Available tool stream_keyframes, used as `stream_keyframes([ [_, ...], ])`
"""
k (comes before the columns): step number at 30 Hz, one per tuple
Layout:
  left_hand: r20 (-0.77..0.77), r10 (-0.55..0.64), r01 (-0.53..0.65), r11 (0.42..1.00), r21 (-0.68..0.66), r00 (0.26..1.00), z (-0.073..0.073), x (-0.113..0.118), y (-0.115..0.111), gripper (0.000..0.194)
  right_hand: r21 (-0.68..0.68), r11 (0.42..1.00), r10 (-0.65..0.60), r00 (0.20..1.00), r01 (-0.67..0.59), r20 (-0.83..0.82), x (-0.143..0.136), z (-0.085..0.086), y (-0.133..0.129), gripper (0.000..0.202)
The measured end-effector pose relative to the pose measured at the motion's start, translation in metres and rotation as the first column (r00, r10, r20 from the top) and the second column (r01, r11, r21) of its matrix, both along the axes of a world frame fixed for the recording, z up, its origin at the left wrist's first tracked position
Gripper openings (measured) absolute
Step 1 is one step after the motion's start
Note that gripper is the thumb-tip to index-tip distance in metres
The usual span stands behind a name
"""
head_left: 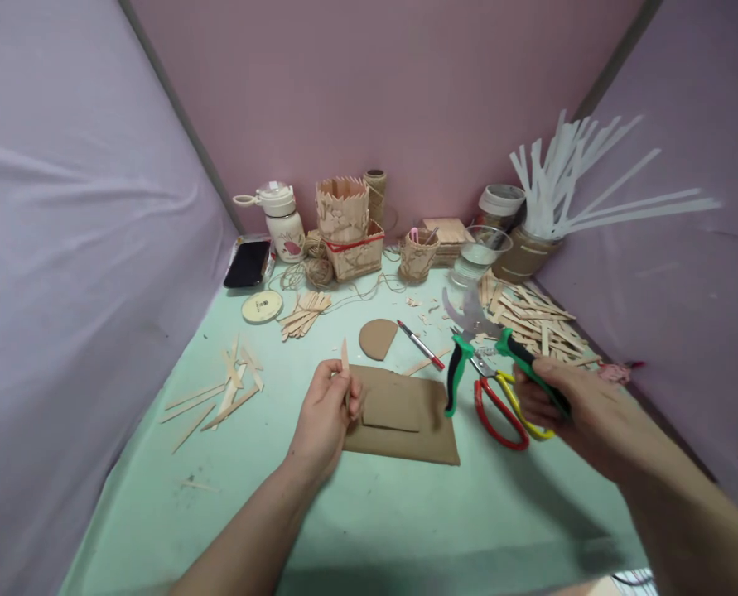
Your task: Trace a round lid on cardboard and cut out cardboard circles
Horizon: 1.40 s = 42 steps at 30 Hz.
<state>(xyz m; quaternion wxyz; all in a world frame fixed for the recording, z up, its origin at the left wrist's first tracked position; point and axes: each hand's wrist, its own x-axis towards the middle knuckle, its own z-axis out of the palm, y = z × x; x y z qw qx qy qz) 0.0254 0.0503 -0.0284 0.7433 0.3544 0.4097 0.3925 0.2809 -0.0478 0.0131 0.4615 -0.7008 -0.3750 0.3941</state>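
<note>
Between the fingers of my left hand [330, 406] a thin wooden craft stick [344, 354] points upward, its lower part hidden by the hand. That hand is over the left edge of a brown cardboard sheet [399, 451], on which a smaller cardboard rectangle [390, 406] lies. My right hand [555, 393] grips one handle of green-and-black pruning shears [533, 368]. Their blades are spread and the other handle swings free. Below the shears lie scissors [502, 422] with one red and one yellow handle. A cardboard disc with a straight side [378, 339] sits beside a red-capped pen [421, 344].
Loose sticks [530, 319] are heaped at right, with cut pieces [235, 385] at left. Along the back stand a white bottle [285, 228], stick-built containers [353, 258], twine [319, 271], a clear water cup [475, 261] and a pot of white strips [523, 252]. A phone [248, 263] lies back left.
</note>
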Motion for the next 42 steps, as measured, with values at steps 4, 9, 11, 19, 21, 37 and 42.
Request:
stream_keyframes([
  [4,0.001,0.069,-0.069,0.998,-0.007,0.998,-0.005,-0.001,0.004,0.024,0.002,0.992,-0.086,0.683,0.127,-0.726,-0.025,-0.007,0.014,0.024],
  [9,-0.012,0.021,-0.021,1.0,-0.003,1.0,-0.007,-0.002,0.006,0.025,-0.063,0.995,-0.094,0.562,0.074,-0.822,-0.034,-0.014,0.019,0.027],
  [11,-0.049,-0.039,0.04,0.999,0.022,0.998,-0.007,-0.001,0.005,0.027,-0.052,0.999,-0.042,0.579,-0.001,-0.815,-0.038,-0.016,0.013,0.03],
  [19,-0.263,-0.258,0.294,0.95,0.106,0.93,-0.014,-0.002,-0.002,0.037,0.159,0.987,0.13,0.589,-0.003,-0.798,-0.079,-0.026,0.012,0.029],
  [21,-0.298,-0.231,0.282,0.95,0.138,0.926,-0.014,-0.003,-0.002,0.034,0.231,0.973,0.19,0.624,-0.016,-0.758,-0.084,-0.03,0.014,0.027],
  [37,-0.208,-0.29,0.313,0.946,0.089,0.934,-0.014,-0.001,0.0,0.041,0.361,0.874,0.483,0.514,-0.325,-0.709,-0.089,-0.036,0.045,0.06],
  [42,-0.241,-0.309,0.335,0.939,0.078,0.92,-0.011,0.002,-0.003,0.07,0.432,0.853,0.521,0.504,-0.291,-0.689,-0.091,-0.045,0.043,0.073],
])
